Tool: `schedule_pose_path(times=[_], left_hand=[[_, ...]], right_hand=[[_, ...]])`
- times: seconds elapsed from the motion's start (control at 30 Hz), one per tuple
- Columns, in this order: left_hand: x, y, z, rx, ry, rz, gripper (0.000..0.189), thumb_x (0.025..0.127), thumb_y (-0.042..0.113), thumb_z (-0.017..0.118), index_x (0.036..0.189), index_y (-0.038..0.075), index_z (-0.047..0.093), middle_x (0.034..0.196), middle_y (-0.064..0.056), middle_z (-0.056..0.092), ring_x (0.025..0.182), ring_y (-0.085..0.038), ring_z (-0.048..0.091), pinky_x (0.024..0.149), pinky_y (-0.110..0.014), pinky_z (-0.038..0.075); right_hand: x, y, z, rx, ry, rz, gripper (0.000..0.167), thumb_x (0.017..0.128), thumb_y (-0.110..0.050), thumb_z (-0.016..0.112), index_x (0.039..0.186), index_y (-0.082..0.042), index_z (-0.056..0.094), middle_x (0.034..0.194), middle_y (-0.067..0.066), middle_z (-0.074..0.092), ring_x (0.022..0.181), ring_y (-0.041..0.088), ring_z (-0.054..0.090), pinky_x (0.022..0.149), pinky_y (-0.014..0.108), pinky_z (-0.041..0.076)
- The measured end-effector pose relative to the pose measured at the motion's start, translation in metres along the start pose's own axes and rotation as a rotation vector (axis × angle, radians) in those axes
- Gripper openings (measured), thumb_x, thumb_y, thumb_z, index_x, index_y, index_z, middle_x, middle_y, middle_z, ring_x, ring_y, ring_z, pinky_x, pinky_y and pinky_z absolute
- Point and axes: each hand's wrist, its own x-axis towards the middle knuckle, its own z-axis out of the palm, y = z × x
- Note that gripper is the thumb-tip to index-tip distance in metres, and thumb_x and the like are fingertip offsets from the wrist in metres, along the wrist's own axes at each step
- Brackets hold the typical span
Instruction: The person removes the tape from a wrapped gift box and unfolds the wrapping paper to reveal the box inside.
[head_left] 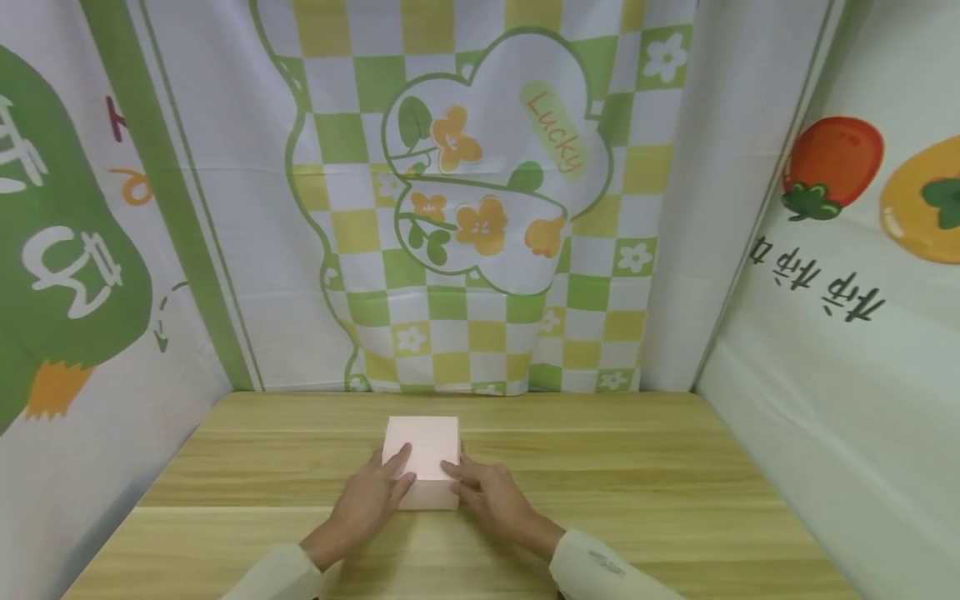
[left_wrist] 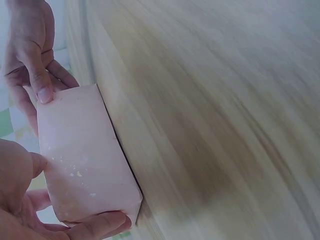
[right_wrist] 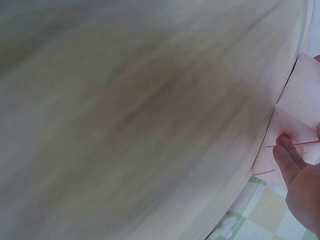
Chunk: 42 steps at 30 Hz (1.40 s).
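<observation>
A small pale pink box sits on the wooden table, between the two hands. The left hand grips its left side, with a finger over the top and the thumb by the near edge. On the opposite side, the right hand holds the box near its front right corner. From the left wrist, the near face of the box shows a few pale specks, and the right thumb rests at its far upper corner. The right wrist view catches fingertips against a creased side with folded flaps.
The wooden table extends to both sides of the box. A checked curtain with flower prints hangs along its back edge. Printed cloth walls enclose the left and right sides.
</observation>
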Motion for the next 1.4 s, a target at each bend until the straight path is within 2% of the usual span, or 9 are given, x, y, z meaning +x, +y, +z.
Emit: schedule_pose_path(times=[0.17,0.53,0.8,1.0,1.23,1.4], left_hand=[[0.003,0.01,0.007,0.01,0.002,0.007,0.046,0.098,0.03,0.059,0.137,0.006,0.057,0.124,-0.043,0.055,0.102,-0.053,0.064,0.078,-0.052,0.059],[0.008,0.032,0.018,0.009,-0.013,-0.009,0.047,0.098,0.033,0.059,0.138,0.009,0.057,0.126,-0.044,0.053,0.095,-0.051,0.067,0.075,-0.052,0.06],[0.011,0.043,0.024,-0.001,-0.027,-0.03,0.048,0.098,0.035,0.059,0.139,0.011,0.055,0.128,-0.043,0.052,0.09,-0.05,0.068,0.072,-0.05,0.06],[0.014,0.051,0.029,0.005,-0.019,-0.034,0.048,0.097,0.036,0.059,0.139,0.012,0.055,0.128,-0.042,0.053,0.081,-0.046,0.07,0.065,-0.046,0.061],[0.016,0.06,0.031,-0.036,-0.039,-0.07,0.049,0.098,0.038,0.058,0.141,0.014,0.054,0.131,-0.042,0.051,0.088,-0.051,0.068,0.072,-0.054,0.059],[0.015,0.062,0.031,-0.05,-0.026,-0.06,0.049,0.097,0.036,0.059,0.14,0.012,0.055,0.13,-0.043,0.051,0.085,-0.051,0.068,0.069,-0.053,0.06]], right_hand=[[-0.007,0.007,-0.008,0.012,0.011,-0.004,0.035,0.097,-0.016,0.06,0.132,-0.014,0.061,0.139,0.011,0.056,0.13,0.031,0.053,0.106,0.044,0.045],[-0.022,0.02,-0.022,0.015,0.05,-0.037,0.035,0.096,-0.014,0.061,0.131,-0.01,0.062,0.137,0.021,0.054,0.123,0.035,0.058,0.1,0.045,0.049],[-0.03,0.026,-0.03,0.026,0.063,-0.021,0.035,0.094,-0.012,0.064,0.129,-0.01,0.063,0.136,0.02,0.055,0.123,0.035,0.058,0.099,0.043,0.05],[-0.035,0.03,-0.037,0.024,0.075,-0.008,0.034,0.094,-0.014,0.064,0.129,-0.011,0.064,0.137,0.018,0.056,0.126,0.034,0.056,0.103,0.047,0.045],[-0.04,0.033,-0.043,0.02,0.074,0.007,0.035,0.095,-0.016,0.063,0.13,-0.014,0.064,0.139,0.021,0.053,0.127,0.035,0.055,0.105,0.049,0.043],[-0.04,0.034,-0.046,0.017,0.059,-0.002,0.035,0.096,-0.017,0.062,0.131,-0.013,0.063,0.139,0.024,0.051,0.124,0.036,0.057,0.102,0.047,0.046]])
